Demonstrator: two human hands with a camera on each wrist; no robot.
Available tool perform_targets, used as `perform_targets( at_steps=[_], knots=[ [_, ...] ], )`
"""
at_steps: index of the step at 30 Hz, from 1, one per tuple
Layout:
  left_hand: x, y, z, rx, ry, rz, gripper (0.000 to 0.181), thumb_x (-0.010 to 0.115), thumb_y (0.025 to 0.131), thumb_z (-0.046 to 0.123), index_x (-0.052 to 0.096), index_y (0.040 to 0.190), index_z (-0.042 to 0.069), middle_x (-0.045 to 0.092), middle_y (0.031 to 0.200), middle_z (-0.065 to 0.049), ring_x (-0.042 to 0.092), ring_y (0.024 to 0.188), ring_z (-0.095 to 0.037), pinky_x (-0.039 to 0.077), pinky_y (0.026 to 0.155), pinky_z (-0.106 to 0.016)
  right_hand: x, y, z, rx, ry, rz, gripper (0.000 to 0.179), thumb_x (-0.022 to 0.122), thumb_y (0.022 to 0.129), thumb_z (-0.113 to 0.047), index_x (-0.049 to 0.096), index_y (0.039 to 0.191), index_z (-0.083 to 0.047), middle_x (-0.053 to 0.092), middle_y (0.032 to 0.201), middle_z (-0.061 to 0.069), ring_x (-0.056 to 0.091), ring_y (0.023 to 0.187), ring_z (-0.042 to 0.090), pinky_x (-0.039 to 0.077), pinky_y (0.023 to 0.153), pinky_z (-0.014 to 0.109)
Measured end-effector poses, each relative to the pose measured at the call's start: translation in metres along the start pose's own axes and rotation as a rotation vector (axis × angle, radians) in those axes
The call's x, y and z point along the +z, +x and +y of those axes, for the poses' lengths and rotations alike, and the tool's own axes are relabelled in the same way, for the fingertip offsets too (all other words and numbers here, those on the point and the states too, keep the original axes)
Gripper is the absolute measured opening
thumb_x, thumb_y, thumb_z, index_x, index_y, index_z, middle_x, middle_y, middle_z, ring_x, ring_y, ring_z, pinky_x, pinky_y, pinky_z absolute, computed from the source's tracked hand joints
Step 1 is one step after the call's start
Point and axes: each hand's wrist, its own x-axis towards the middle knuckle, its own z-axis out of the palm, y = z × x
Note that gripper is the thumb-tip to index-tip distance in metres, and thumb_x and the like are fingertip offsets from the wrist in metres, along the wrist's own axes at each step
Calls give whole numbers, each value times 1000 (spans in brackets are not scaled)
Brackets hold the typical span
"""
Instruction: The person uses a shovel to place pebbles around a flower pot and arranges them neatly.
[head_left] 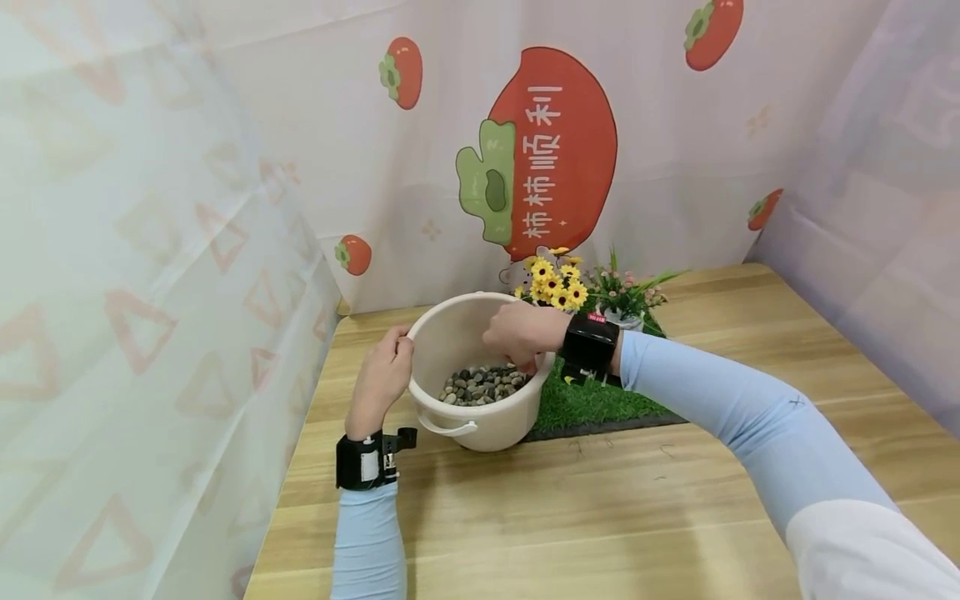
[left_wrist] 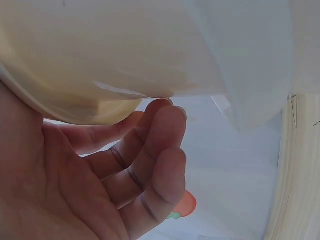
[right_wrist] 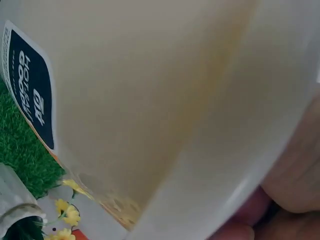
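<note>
Toward the far left corner of the tabletop (head_left: 570, 508), a pale bucket (head_left: 502, 427) stands beside a grass mat (head_left: 585, 406), with pebbles (head_left: 483, 386) inside. The left hand (head_left: 382, 375) grips the bucket's left side at the rim (head_left: 467, 412). The right hand (head_left: 525, 329) reaches in over the right side; whether its fingers hold any pebbles cannot be told. The step in hand seems to be picking among them; the next move probably calls for a firm pinch and a lift clear of the rim.
</note>
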Motion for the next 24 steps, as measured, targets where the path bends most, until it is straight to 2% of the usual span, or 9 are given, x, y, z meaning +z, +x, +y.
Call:
perform_targets(
  at_steps=[4,10,15,18,23,24],
  knots=[
    [0,0,-1,-4,3,6,47,29,103,33,53,138,12,64,127,-17,66,107,-35,55,85,-49,5,-1,3,-23,-18,42,34,70,81,2,58,58,-19,55,58,-6,46,54,10,36,52,22],
    [1,1,1,3,7,6,47,29,103,33,54,137,12,65,127,-17,66,107,-35,54,85,-50,13,-2,7,-37,-35,91,30,67,81,4,62,63,-20,54,60,-5,42,58,12,35,54,24],
    [1,0,1,12,6,5,48,28,103,33,53,138,11,64,128,-18,66,108,-36,54,86,-51,15,-3,10,-61,-9,110,32,68,82,2,59,60,-21,53,58,-7,41,57,10,33,54,23],
    [1,-1,1,19,6,-4,48,28,104,32,52,138,10,64,128,-19,65,109,-37,54,86,-51,14,-5,12,-60,28,105,28,69,83,-2,63,61,-19,56,60,-6,43,58,10,34,55,24],
    [0,-1,-1,13,16,-9,47,27,104,31,52,138,10,63,130,-18,64,111,-37,53,89,-52,16,-1,13,-28,154,161,3,75,85,-17,78,84,-18,72,80,-4,63,73,12,49,65,27],
    [0,0,-1,13,17,-8,47,27,104,31,52,138,10,63,130,-18,64,111,-37,52,90,-52,17,1,13,-19,174,173,5,76,85,-20,79,89,-18,74,85,-3,66,77,14,52,68,28]
  ],
)
